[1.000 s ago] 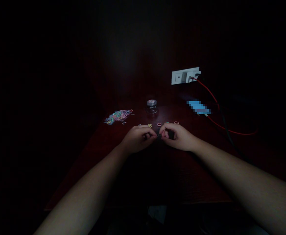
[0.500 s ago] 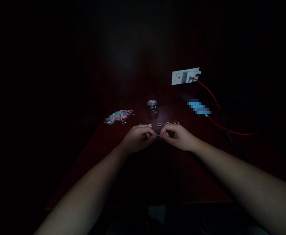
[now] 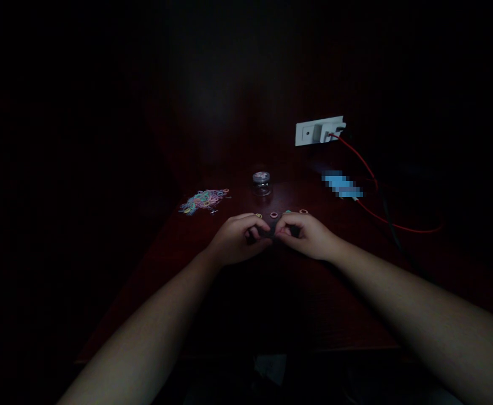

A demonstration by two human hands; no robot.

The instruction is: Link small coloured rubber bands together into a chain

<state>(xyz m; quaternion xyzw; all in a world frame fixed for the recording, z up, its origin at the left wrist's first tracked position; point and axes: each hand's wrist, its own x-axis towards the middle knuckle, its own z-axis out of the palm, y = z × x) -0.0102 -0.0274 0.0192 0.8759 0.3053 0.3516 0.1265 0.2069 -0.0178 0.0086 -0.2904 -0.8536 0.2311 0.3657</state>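
Observation:
Over the middle of the dark table, my left hand (image 3: 240,239) has its thumb and forefinger parted, with nothing clear between them. My right hand (image 3: 305,235) almost meets it, thumb and forefinger pinched on a small hair band that is mostly hidden by the fingertips. Just beyond my hands lies a row of small coloured hair bands: a yellow band (image 3: 259,216), a pink band (image 3: 274,215), a green band (image 3: 288,212) and a peach band (image 3: 304,212). My hands partly cover the row. Further left is a loose pile of pastel hair bands (image 3: 206,199).
Behind the row stands a small clear jar (image 3: 261,184) with a lid. To the right lies a blurred blue device (image 3: 341,184) on a red cable (image 3: 398,226), which runs to a charger (image 3: 326,133) in the wall socket (image 3: 308,134). A dark cord crosses the right side.
My left thumb and forefinger have come apart; a thin pale band was stretched between both hands before. My right hand keeps its pinch in nearly the same place.

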